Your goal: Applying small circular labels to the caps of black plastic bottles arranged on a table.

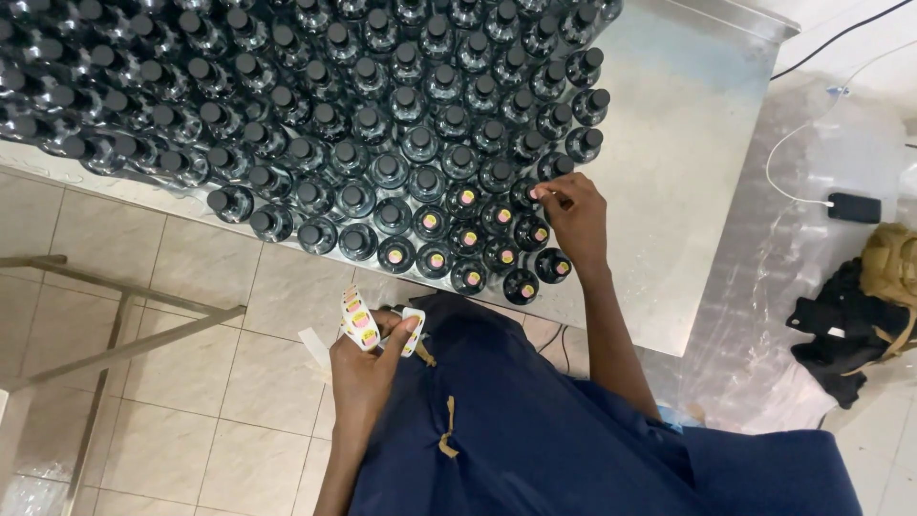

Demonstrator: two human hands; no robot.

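A dense block of dark bottles with black caps (363, 124) stands on a steel table (669, 191). Several bottles at the near corner (478, 244) carry small round yellow-and-pink stickers on their caps. My right hand (573, 215) reaches over that corner, its fingertips pressing on the cap of one bottle (531, 194). My left hand (368, 358) is held low over my lap and grips a strip of round stickers on white backing paper (359, 318), which curls around the fingers.
My dark blue garment (535, 430) fills the lower middle. A metal frame (115, 315) stands on the tiled floor at left. At right lie a small black device with a white cable (853, 207) and a heap of dark cloth (845, 334).
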